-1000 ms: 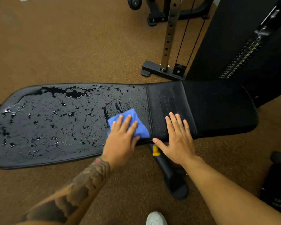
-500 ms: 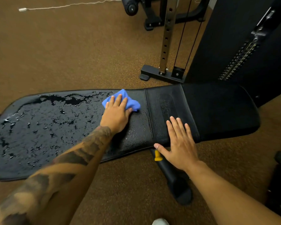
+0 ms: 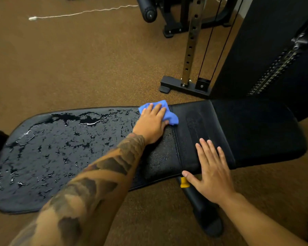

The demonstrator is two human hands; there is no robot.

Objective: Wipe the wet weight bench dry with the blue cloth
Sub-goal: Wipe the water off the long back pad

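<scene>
The black weight bench (image 3: 256, 132) lies across the view. Its long left pad (image 3: 60, 153) is covered with water beads and a puddle along the far edge. A strip near the seam looks wiped, with only fine droplets. My left hand (image 3: 152, 124) presses the crumpled blue cloth (image 3: 169, 115) flat on the pad's far edge, right beside the seam. My right hand (image 3: 212, 172) rests flat with fingers spread on the dry right pad's near edge, holding nothing.
A cable machine's steel post and base (image 3: 185, 86) stand just beyond the bench, with a black weight stack housing (image 3: 274, 50) at right. The bench's black foot (image 3: 204, 215) with a yellow knob (image 3: 183, 181) sticks out below. A white cord (image 3: 78, 14) lies on the brown floor.
My left hand slid the blue cloth from the pad's near edge across to its far edge along the seam, leaving a drier strip. My right hand stayed put.
</scene>
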